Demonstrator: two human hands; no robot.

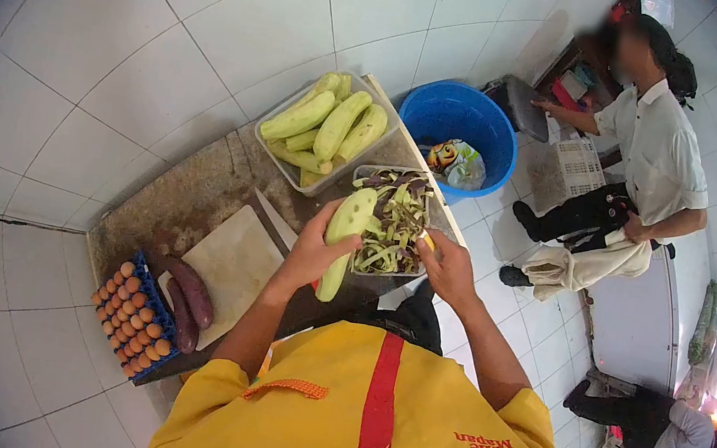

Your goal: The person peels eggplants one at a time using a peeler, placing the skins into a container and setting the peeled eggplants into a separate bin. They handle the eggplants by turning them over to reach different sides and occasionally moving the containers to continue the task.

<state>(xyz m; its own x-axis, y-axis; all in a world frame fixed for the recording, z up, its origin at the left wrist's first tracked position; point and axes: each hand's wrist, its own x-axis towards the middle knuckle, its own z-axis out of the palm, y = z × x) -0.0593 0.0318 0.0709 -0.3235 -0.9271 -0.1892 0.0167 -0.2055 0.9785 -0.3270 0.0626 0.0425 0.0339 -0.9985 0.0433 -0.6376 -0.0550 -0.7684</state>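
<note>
My left hand point(317, 241) is closed around a peeled, pale green eggplant point(354, 216), which it holds over the counter. In my right hand point(448, 267) is a small tool with a yellow handle point(426, 240), seemingly a peeler; its blade is hard to make out. Between my hands stands a clear container of peels point(399, 216), purple and green strips piled inside. Behind it, a plastic tub point(310, 178) is filled with several peeled eggplants point(339, 124). Two unpeeled purple eggplants point(189, 293) lie at the left by the cutting board point(233, 268).
A knife point(274, 219) lies beside the board on the counter point(158, 211). Eggs point(129, 313) fill a blue tray at the left edge. A blue bin point(465, 115) stands beyond the counter. One person point(656, 157) stands at the right holding a cloth; another point(679, 439) is lower right.
</note>
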